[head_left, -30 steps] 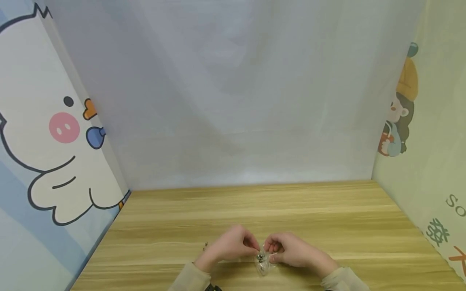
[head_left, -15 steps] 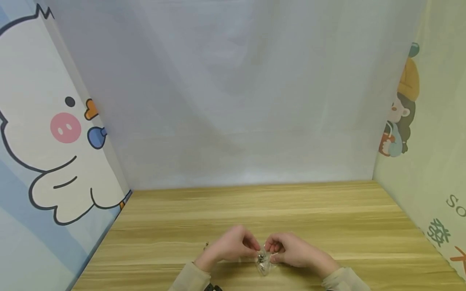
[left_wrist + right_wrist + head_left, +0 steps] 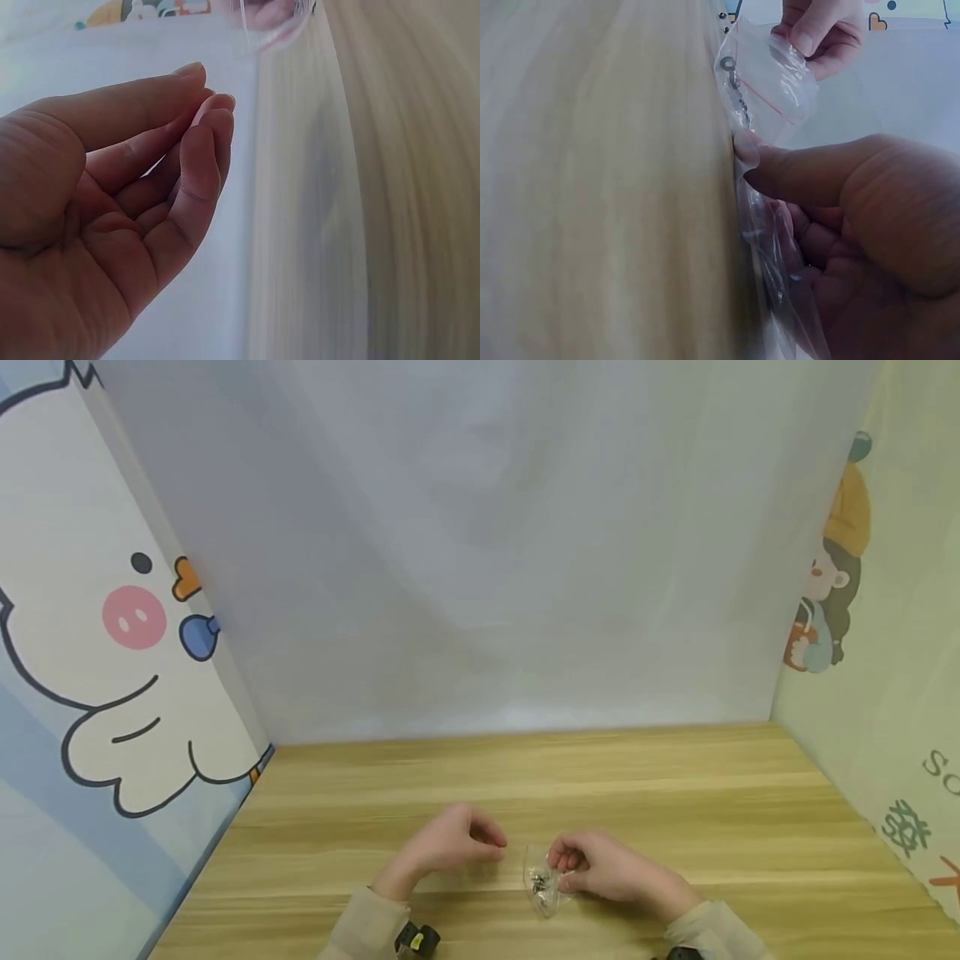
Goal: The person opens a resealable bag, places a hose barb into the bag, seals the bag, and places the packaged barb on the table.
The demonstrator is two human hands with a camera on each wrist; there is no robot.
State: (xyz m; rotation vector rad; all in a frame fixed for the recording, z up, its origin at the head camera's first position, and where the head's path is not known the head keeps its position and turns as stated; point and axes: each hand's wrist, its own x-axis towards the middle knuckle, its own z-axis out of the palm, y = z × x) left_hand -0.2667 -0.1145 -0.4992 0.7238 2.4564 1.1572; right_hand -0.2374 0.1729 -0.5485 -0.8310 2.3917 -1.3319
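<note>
A small clear zip bag [image 3: 533, 860] with a red line [image 3: 769, 103] along its mouth lies between the two hands, low on the table. Inside it are several small dark metal pieces [image 3: 539, 884], one with a ring at its end in the right wrist view. My right hand [image 3: 611, 868] pinches the bag's right side between thumb and fingers. Left of the bag, and apart from it, my left hand [image 3: 450, 842] hovers with softly bent fingers. In the left wrist view its thumb [image 3: 187, 73] lies near the fingertips, with nothing visible between them.
Beyond the bag, in the right wrist view, tiny dark pieces [image 3: 726, 30] lie on the wood-grain table [image 3: 360, 777]. A pale sheet [image 3: 480, 568] hangs behind the table. Printed cartoon panels [image 3: 135, 618] stand at both sides. A black wrist device [image 3: 418, 938] sits at the left sleeve.
My left hand has let go of the bag's edge and moved left and slightly up. The right hand still holds the bag, which lies more spread out. The head view has shifted slightly.
</note>
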